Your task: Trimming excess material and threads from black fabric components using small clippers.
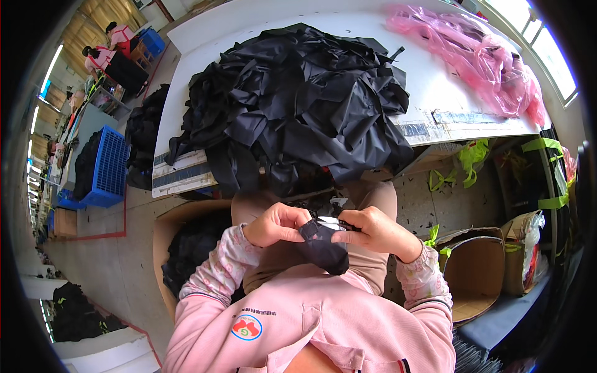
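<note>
Left hand [273, 225] and right hand [373, 231] are both pinching a small black fabric piece [324, 245] over the lap. Fingers are clenching its top edge. Black fabric heap [298, 99] is lying on the white table [435, 93] ahead.

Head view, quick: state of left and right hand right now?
Left hand: closed, pinching the small black fabric piece.
Right hand: closed, gripping the same black fabric piece from the other side.

big heap of black fabric pieces [292, 99] on white worktable [429, 93], crumpled pink plastic bags [479, 56] far right, blue plastic crate [109, 168] left, open cardboard box [476, 273] on floor.
</note>
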A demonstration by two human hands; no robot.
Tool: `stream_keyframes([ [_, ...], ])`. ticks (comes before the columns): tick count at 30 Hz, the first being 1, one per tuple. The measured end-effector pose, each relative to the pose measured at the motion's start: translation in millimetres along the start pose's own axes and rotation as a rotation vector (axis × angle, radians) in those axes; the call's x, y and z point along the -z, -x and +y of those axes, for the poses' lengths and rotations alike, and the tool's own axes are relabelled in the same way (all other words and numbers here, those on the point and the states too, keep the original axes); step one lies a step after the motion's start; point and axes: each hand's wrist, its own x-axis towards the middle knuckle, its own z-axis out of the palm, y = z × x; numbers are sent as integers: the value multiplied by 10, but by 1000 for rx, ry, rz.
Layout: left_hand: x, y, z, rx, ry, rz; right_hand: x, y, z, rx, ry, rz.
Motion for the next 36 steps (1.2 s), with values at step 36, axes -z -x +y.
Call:
stream_keyframes([
  [36, 104, -164, 100, 381, 17, -362, -77, -42, -66, 103, 123, -182],
])
